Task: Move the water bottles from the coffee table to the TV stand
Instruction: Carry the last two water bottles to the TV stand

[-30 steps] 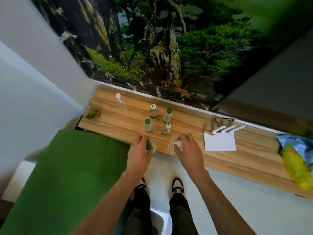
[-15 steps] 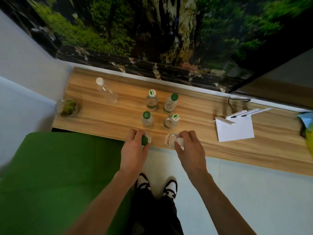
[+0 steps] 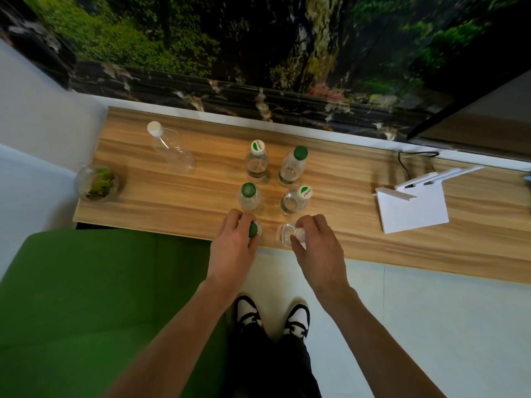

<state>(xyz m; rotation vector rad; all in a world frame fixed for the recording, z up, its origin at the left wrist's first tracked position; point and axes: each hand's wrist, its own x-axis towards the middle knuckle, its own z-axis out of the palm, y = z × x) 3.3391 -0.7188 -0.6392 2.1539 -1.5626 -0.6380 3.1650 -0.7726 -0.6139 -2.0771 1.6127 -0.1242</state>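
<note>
Head view: your left hand (image 3: 234, 248) grips a green-capped bottle (image 3: 254, 229), your right hand (image 3: 317, 248) a white-capped bottle (image 3: 287, 235), both at the stand's (image 3: 373, 245) near edge; four bottles (image 3: 249, 196) stand just behind.

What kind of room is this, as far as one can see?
Probably a living room: a long wooden TV stand against the wall, a screen's dark edge above it, and a green sofa beside it.
</note>
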